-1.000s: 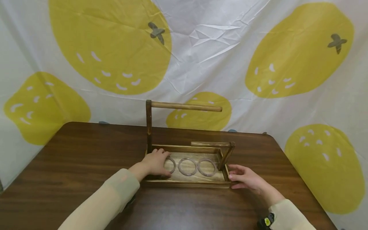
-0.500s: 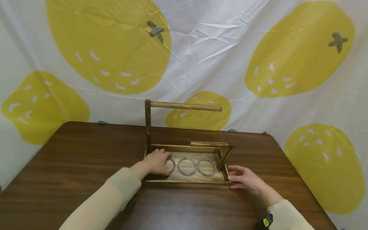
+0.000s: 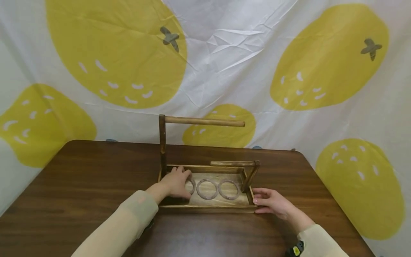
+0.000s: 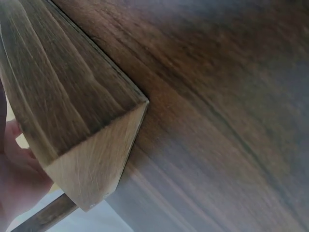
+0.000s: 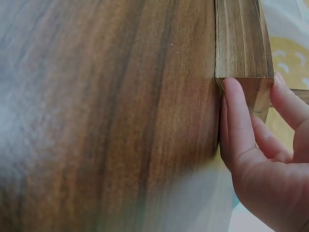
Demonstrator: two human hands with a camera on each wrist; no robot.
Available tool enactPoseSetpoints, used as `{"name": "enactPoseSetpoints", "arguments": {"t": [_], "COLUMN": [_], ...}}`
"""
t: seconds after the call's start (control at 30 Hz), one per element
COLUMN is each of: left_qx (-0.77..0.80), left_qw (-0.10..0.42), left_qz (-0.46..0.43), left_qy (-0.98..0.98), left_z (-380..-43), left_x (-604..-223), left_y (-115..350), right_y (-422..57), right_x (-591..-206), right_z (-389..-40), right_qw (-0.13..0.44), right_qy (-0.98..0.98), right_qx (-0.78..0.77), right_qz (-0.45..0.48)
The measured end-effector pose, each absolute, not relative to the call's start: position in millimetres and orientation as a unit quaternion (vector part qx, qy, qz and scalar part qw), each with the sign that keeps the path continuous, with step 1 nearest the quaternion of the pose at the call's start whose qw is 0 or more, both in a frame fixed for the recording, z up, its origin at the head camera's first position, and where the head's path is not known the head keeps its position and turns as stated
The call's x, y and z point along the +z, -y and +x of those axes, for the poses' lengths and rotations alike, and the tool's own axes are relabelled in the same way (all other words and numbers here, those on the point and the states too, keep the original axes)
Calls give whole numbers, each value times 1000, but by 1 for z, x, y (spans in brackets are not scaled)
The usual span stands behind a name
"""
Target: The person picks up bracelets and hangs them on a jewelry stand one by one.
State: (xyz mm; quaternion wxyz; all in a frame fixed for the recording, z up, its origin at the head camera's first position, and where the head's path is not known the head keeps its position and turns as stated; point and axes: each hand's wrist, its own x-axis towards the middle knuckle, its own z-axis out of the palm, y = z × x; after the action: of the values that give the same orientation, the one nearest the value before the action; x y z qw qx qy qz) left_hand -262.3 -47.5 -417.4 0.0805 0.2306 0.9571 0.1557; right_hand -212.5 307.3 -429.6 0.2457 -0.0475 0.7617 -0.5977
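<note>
A wooden jewelry stand with a shallow tray point(image 3: 208, 210) sits on the table, and three pale translucent bangles lie in a row in the tray. My left hand point(image 3: 176, 182) reaches into the tray's left part, thumb and fingers curved about the rim of the left bangle point(image 3: 194, 186); its left side is hidden under the hand. The middle bangle point(image 3: 207, 198) and right bangle point(image 3: 238, 189) lie flat, untouched. At the tray's right end, my right hand point(image 3: 273, 203) rests its fairly straight fingers against the end wall point(image 5: 258, 92), thumb at the rim.
From the stand's left end rises a tall post with a long upper bar point(image 3: 205, 121); a shorter post at the right carries a low bar point(image 3: 231, 164). The brown table point(image 3: 205, 235) surrounds the stand. A lemon-print cloth point(image 3: 224, 71) hangs behind the table.
The left bangle, with my left hand on it, has shifted slightly right toward the middle bangle. My right hand stays at the tray's end. The head view has shifted a little.
</note>
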Motion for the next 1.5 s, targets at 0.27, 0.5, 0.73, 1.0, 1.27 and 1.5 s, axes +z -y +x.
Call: {"name": "enactPoseSetpoints", "arguments": {"t": [0.27,0.5,0.73,1.0,1.27,1.5], "left_qx": [219,256,297,349,382,419], "left_qw": [62,49,42,26,20,23], "left_qz": [226,218,212,197,191,190], "left_qy": [-947,-941,-930,-916,-904,-887], "left_z": [-262,-262,-263,-263,-262,-264], "left_x": [-419,-419,-415,-411,-406,-407], "left_y": [51,55,58,58,57,58], "right_y": [-310,-310,-309,-309,-308,-309], "right_x": [-428,-428,-428,-428,-428,-431], "right_z": [-209,-208,-209,-211,-212,-215], "right_qw": [246,251,254,260,258,257], "right_qy": [-761,-758,-758,-753,-753,-752], "right_qx": [-599,-599,-599,-602,-604,-606], "right_qz": [-46,-47,-46,-48,-49,-46]}}
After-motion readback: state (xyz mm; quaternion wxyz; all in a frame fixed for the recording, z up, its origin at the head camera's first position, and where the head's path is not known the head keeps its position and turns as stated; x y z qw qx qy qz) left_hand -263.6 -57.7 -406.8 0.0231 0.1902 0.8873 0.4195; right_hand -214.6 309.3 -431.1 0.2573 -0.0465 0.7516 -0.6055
